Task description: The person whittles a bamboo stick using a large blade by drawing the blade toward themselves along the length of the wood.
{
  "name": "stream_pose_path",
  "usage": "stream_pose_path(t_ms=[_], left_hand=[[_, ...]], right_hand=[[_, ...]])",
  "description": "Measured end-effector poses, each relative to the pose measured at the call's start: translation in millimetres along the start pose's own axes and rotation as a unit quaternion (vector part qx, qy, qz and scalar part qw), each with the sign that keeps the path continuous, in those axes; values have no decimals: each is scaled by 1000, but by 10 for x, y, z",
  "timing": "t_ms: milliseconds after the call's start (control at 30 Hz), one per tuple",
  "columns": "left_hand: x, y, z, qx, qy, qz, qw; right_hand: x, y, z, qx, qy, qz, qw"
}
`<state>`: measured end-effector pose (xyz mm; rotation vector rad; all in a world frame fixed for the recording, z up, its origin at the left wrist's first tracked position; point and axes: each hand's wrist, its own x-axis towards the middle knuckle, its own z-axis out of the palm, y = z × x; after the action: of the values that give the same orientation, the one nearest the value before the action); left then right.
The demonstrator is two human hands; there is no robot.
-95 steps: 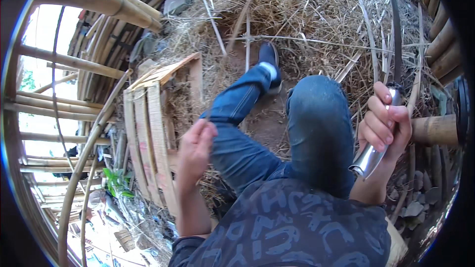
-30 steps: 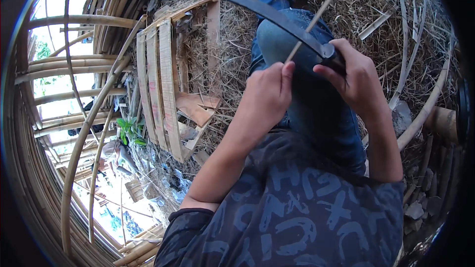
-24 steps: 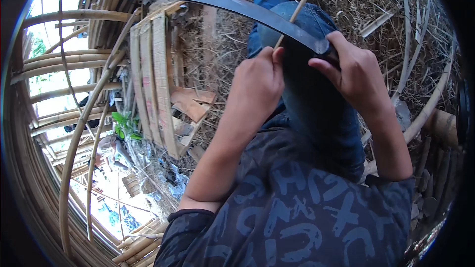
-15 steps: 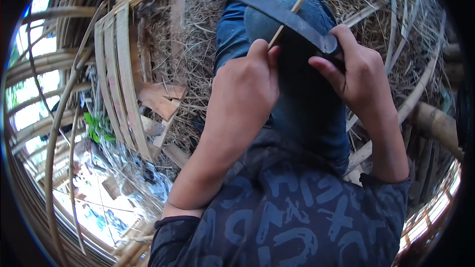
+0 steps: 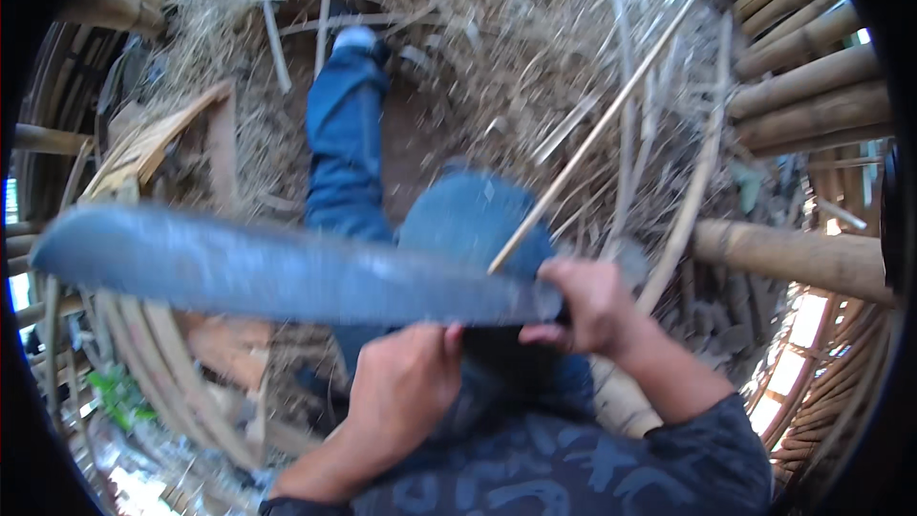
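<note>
My right hand [image 5: 597, 311] is closed round the handle of a machete. The machete's broad grey blade [image 5: 248, 263] points left across the view with its flat side showing, smeared by motion. My left hand [image 5: 406, 382] is closed just on the near side of the blade, thumb and fingers pressed together. A thin bamboo stick [image 5: 626, 100] runs from the far right down behind the blade toward my left hand, and the blade hides its near end. Under the blade and stick lies my knee [image 5: 473, 215] in blue jeans, with a dark patch partly covered.
Dry straw and shavings [image 5: 458, 67] cover the ground ahead. Curved slats [image 5: 162, 363] stand at the left beside a green plant [image 5: 119, 397]. A thick bamboo pole [image 5: 793, 253] juts in at the right, below a stacked bamboo wall [image 5: 812, 96].
The view has tilted up, showing more ground and my other leg. The blade has turned from nearly edge-on to its broad side. Both hands keep their grips, lower in the picture.
</note>
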<state>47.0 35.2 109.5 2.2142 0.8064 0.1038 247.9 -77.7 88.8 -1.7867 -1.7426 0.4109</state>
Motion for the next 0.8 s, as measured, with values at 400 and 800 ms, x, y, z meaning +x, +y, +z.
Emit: stream_pose_path(t_ms=[400,800], left_hand=[[-111,31,78,-27,51,-48,997],[-304,177,305,28,111,-53,992]], right_hand=[[178,-530,-197,-42,-94,99,990],[-15,-261,-331,-151,-78,-2,985]])
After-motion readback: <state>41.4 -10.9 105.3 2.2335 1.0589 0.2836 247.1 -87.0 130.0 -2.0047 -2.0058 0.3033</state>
